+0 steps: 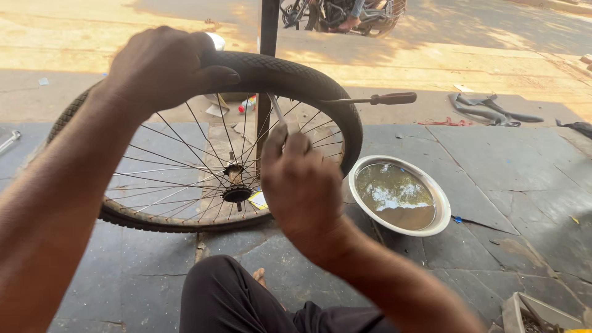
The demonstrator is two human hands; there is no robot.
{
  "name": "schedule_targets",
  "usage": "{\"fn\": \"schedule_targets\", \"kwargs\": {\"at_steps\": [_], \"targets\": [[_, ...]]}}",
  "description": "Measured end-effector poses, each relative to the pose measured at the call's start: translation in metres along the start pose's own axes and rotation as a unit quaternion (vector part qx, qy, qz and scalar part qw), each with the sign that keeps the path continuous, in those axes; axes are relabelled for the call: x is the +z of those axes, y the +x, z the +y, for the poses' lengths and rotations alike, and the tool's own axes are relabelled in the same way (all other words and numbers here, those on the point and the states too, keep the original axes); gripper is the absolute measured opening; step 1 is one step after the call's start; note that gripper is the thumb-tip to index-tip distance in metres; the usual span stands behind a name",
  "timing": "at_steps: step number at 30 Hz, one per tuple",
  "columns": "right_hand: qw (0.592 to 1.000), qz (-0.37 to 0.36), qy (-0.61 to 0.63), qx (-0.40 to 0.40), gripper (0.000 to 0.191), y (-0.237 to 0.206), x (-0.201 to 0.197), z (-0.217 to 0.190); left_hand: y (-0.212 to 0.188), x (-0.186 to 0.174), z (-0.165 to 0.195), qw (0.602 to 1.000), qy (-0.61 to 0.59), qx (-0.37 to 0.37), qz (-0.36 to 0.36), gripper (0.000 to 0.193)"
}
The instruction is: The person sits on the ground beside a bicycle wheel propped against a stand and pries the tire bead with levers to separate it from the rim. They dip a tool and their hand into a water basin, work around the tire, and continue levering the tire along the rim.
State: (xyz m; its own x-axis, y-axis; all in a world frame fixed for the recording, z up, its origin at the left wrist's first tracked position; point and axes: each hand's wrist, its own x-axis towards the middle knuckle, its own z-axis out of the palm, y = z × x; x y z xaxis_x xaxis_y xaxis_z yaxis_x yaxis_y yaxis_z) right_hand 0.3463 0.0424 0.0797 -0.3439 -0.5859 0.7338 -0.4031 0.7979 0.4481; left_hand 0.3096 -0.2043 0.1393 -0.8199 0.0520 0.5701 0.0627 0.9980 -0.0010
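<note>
floor: grey stone slabs point(505, 166) | beyond: sunlit sandy road point(431, 55) | dark pole point(268, 24)

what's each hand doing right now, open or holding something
Left hand: closed over the bicycle tyre.
Right hand: closed on a thin metal tool levered at the rim.

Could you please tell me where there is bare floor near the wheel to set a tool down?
Bare stone floor lies right of the water basin, short of the black rubber strip. Another patch sits under the left forearm, below the wheel. Around the right hand, its metal tool, the lodged screwdriver and the basin, it is crowded.
</note>
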Motion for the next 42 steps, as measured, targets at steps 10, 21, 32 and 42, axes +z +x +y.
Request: {"fn": "schedule_targets", "kwargs": {"at_steps": [10,21,32,42], "targets": [[0.841,0.171,0.487,0.161,0.071,-0.07,0.192,-0.088,-0.052,0.03,0.063,0.939,-0.019,0.14,0.313,0.05],[0.859,-0.009,0.511,-0.019,0.078,-0.082,0.123,0.005,-0.047,0.151,0.083,0.816,-0.562,-0.136,-0.018,0.084],[0.838,-0.427,0.341,0.018,0.033,0.03,0.111,0.22,-0.057,0.105,0.111,0.852,-0.509,-0.054,-0.107,0.093],[0.882,-0.355,0.291,-0.105,0.023,0.03,0.093,0.222,-0.037,0.08,0.112,0.793,-0.588,0.048,-0.153,0.105]]}}
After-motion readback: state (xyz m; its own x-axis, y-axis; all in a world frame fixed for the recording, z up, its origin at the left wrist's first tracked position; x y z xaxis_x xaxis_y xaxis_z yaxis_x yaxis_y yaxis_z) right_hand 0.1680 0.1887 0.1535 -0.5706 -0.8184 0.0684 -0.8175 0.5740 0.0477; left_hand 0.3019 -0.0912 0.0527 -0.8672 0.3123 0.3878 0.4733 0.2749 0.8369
